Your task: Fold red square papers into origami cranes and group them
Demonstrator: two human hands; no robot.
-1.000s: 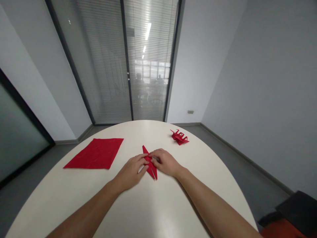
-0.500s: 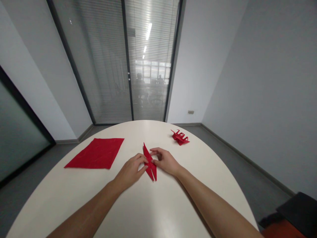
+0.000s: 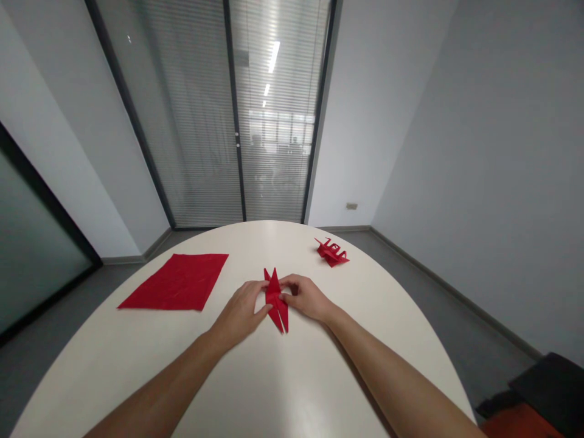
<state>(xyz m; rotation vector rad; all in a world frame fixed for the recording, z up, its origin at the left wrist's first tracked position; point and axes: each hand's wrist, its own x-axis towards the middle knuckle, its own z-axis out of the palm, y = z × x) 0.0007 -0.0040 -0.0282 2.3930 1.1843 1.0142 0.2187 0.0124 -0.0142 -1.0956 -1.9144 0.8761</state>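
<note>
A narrow piece of folded red paper lies on the white table between my hands. Two points rise at its far end, and its near end is split into two thin legs. My left hand grips the paper's left edge, thumb near the middle and fingers further up. From the right, my right hand pinches it with the thumb on its middle and the fingers behind the upper part. The fingertips of the right hand are partly hidden by the paper.
On the left of the round white table lies a flat red paper sheet. A folded red paper figure stands at the far right. Beyond are a glass partition with blinds and, at lower right, a dark chair.
The paper's far end has gone from one point to two points standing apart. My left fingers have shifted slightly up along the edge. Both hands stay on the paper.
</note>
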